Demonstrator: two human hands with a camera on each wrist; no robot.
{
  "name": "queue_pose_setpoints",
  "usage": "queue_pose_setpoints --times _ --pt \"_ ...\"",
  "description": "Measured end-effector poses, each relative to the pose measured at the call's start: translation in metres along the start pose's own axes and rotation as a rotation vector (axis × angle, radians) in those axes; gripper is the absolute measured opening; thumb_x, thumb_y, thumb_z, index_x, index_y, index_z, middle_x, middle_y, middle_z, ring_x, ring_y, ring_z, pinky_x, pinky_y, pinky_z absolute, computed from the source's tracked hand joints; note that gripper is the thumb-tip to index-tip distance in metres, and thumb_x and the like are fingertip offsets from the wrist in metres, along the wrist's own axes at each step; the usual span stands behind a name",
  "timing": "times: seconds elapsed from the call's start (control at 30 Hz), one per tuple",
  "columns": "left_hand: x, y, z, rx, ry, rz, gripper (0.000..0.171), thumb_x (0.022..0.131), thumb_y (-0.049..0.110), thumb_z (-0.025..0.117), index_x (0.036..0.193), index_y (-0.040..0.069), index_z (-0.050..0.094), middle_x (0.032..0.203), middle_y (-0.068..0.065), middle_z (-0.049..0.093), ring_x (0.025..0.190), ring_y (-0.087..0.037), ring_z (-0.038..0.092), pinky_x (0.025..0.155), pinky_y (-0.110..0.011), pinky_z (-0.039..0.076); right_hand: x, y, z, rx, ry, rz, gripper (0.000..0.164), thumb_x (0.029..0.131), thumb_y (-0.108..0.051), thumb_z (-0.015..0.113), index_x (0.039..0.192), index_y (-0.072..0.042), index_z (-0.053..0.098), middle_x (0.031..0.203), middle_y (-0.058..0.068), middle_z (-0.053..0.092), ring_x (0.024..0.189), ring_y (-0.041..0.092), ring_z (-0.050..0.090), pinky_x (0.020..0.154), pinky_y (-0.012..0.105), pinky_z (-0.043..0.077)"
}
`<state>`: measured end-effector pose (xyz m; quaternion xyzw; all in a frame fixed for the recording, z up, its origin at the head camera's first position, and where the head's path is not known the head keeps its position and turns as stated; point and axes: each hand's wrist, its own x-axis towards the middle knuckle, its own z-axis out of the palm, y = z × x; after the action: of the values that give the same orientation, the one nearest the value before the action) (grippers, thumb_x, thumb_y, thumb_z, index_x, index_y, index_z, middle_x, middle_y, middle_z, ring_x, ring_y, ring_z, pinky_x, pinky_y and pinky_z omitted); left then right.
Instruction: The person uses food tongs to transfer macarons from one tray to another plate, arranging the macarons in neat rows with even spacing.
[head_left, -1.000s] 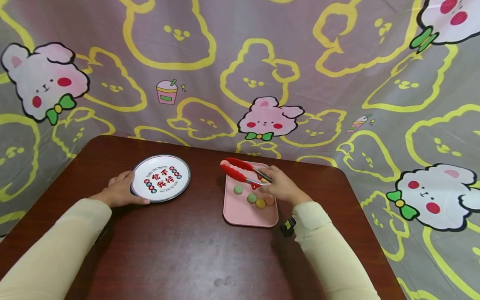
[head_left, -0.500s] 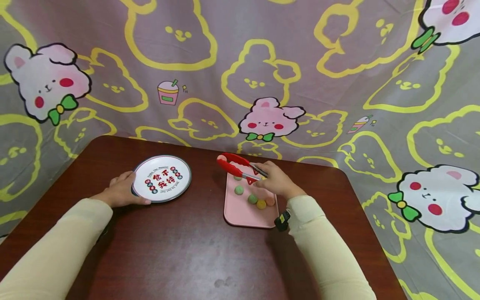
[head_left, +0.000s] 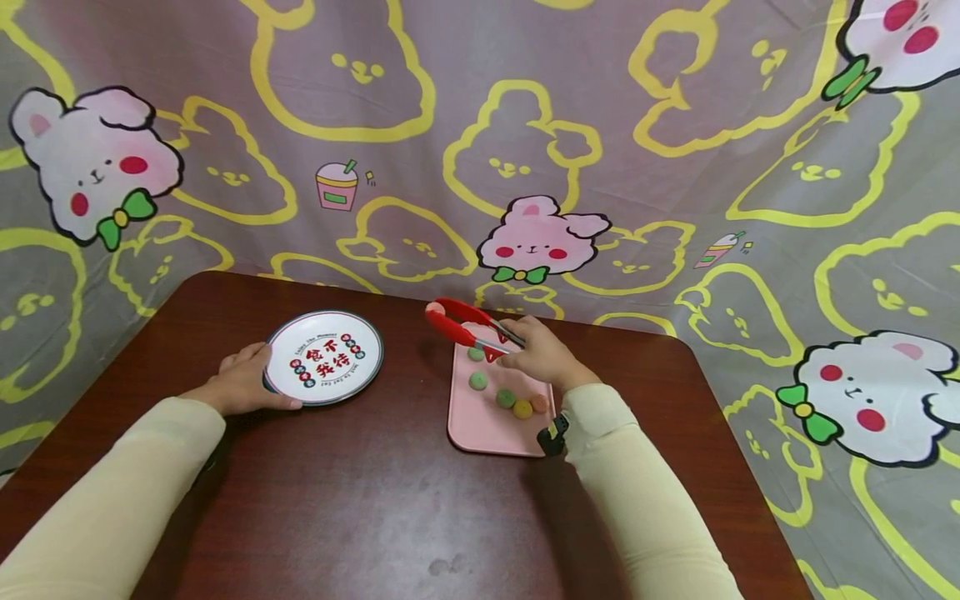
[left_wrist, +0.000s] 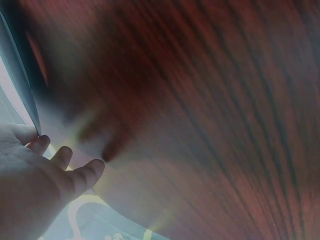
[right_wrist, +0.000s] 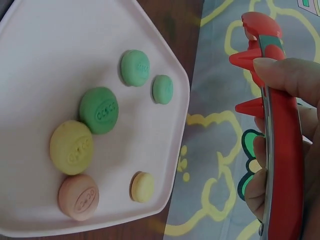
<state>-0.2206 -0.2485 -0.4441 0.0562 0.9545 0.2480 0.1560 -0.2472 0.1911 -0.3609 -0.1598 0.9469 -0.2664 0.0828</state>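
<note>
On the left, my left hand [head_left: 243,382] grips the near-left rim of a white plate [head_left: 352,379] with red lettering and a dark edge. In the left wrist view, the fingers [left_wrist: 85,175] meet the plate's edge [left_wrist: 25,85]. My right hand [head_left: 546,354] holds red tongs [head_left: 446,327] with metal arms above the far end of the pink tray [head_left: 480,437]. A pinkish macaron [head_left: 435,308] sits between the tongs' tips, beyond the tray's left edge. Green macarons [right_wrist: 99,110], a yellow macaron [right_wrist: 71,147] and a pink macaron [right_wrist: 79,197] lie in the tray.
A dark reddish-brown wooden table [head_left: 360,500] bears the plate and tray, with bare wood between them. Behind it hangs a grey-pink curtain [head_left: 420,167] printed with rabbits and yellow outlines.
My right hand has moved left and slightly up, carrying the tongs and the pinkish macaron from over the tray towards the plate. My left hand and the plate stay put.
</note>
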Motion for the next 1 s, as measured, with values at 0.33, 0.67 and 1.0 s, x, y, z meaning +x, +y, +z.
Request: queue_pose_setpoints --times 0.33,0.67,1.0 --pt "-0.001 0.0 0.0 0.006 0.015 0.017 0.128 0.066 0.057 0.081 0.142 -0.021 0.014 0.141 -0.043 0.014 0.123 -0.065 0.015 0.096 -0.075 0.023 0.006 -0.009 0.004 0.007 0.0 -0.016 0.067 0.083 -0.019 0.073 0.142 -0.005 0.047 0.132 0.016 0.049 0.115 0.03 0.049 0.097 0.047 0.043" --pt "0.001 -0.003 0.003 0.002 0.023 0.026 0.126 0.067 0.056 0.081 0.142 -0.02 0.015 0.14 -0.042 0.015 0.123 -0.065 0.016 0.095 -0.074 0.024 0.015 -0.016 0.011 0.032 0.011 -0.017 0.069 0.081 -0.019 0.076 0.143 -0.006 0.047 0.132 0.015 0.049 0.116 0.029 0.049 0.098 0.046 0.042" --pt "0.002 -0.004 0.003 0.01 0.018 0.024 0.128 0.066 0.057 0.081 0.142 -0.021 0.014 0.14 -0.042 0.015 0.123 -0.065 0.016 0.096 -0.074 0.024 0.022 -0.029 0.019 0.061 0.031 -0.015 0.066 0.08 -0.015 0.074 0.141 -0.006 0.05 0.123 0.016 0.052 0.108 0.029 0.049 0.093 0.044 0.042"
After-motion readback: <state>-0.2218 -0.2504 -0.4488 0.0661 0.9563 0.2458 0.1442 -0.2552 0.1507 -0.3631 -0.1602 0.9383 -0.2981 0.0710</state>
